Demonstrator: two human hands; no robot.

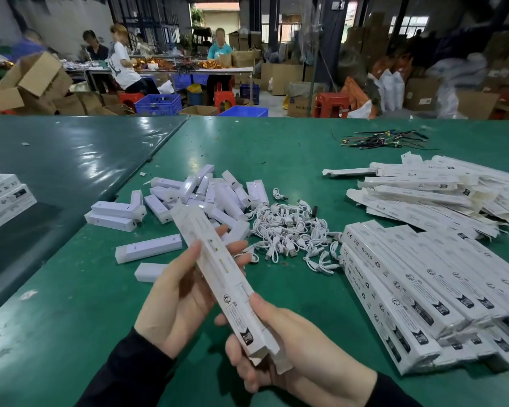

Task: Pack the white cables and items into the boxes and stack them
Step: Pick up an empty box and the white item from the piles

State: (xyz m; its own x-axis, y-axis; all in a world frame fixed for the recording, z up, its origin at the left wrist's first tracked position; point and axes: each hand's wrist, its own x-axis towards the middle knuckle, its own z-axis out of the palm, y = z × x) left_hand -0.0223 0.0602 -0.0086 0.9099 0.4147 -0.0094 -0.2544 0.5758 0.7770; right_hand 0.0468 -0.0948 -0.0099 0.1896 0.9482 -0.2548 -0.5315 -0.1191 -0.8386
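Above the near middle of the green tabletop [291,148], a long, narrow white box [222,277] is held slanting, its far end up and to the left, its near end low and to the right. Its upper face carries small black print, a round logo and a dark label near the low end, where the end flaps stand open. Two small pale marks show on the side facing the left hand.

Left hand [182,292] grips the box at its middle, thumb on the upper face, fingers [237,248] curled round from behind. Right hand [285,345] clasps the open near end, thumb laid along the edge, fingers wrapped underneath. Both wrists wear dark sleeves.

Just beyond the box lies a loose heap of short white blocks [200,195], with a few strays nearer and to the left. To its right sits a tangle of white cables [288,233] with USB plugs. Right of the cables, packed boxes [409,292] of the same kind lie side by side in a stack of at least two layers. Farther right, flat unfolded boxes [441,192] spread in a pile. A bundle of dark wires [385,141] lies at the far right of the tabletop, and more printed boxes [0,198] sit at the left edge.
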